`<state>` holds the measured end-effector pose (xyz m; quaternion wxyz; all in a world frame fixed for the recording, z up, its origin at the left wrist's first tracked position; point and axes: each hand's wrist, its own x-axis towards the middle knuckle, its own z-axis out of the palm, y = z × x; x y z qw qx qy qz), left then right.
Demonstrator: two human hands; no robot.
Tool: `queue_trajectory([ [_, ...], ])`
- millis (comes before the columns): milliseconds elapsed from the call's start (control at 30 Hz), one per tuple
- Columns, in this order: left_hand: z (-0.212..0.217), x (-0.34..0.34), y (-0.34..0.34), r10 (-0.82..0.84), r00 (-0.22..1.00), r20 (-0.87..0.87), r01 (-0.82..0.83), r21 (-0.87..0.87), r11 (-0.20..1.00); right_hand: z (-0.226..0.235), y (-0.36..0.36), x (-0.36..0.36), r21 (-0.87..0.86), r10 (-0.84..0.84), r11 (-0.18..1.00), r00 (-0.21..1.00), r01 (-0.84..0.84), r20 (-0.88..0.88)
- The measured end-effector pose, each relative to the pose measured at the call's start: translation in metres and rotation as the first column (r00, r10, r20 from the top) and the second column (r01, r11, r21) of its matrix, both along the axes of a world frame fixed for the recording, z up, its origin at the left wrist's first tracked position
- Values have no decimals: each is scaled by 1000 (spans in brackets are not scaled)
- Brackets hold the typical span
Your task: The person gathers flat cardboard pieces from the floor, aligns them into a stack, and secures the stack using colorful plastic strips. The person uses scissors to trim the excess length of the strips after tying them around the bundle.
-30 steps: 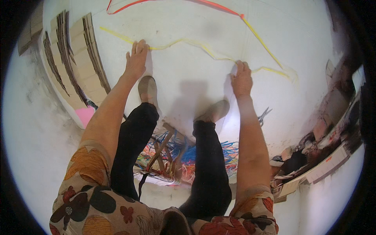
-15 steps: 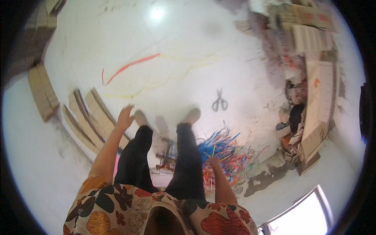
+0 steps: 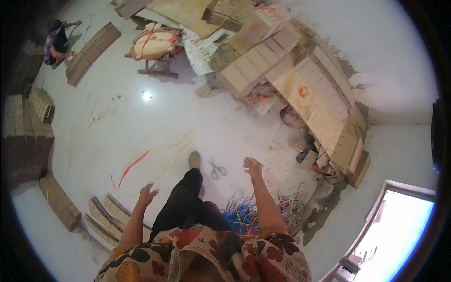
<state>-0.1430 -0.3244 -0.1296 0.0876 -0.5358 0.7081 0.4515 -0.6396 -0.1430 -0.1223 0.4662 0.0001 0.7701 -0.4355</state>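
Head view, looking down on someone standing on a pale floor [image 3: 155,117]: left hand [image 3: 148,193] spread open and empty, above flat cardboard stacks [image 3: 105,214]; right hand [image 3: 253,167] also loose and empty, fingers half curled, raised just right of the scissors [image 3: 216,169] lying by the forward shoe [image 3: 194,160]. Bright plastic strips [image 3: 249,211] are heaped beneath the right forearm. Farther off, a red-and-yellow strap [image 3: 141,160] trails across the floor, then piled cardboard sheets [image 3: 300,80] and another person [image 3: 56,44] crouching.
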Motion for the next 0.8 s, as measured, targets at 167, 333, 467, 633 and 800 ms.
queue_trajectory([
  [167, 11, -236, -159, -359, 922, -142, 287, -371, 883, -1, -26, -103, -141, -431, 888, 899, 437, 75],
  [333, 70, -475, -252, -459, 827, -324, 299, -438, 848, -7, -98, -190, -231, -488, 829, 861, 509, 144],
  [467, 61, -607, -282, -532, 794, -294, 335, -519, 786, -51, -183, -245, -187, -516, 813, 832, 551, 204],
  [633, -1, -691, -312, -387, 909, -152, 276, -476, 835, -123, -272, -290, -80, -368, 896, 831, 437, 416],
  [800, -36, -729, -332, -218, 963, -159, 218, -15, 976, -147, -312, -305, -74, -480, 761, 635, 645, 606],
])
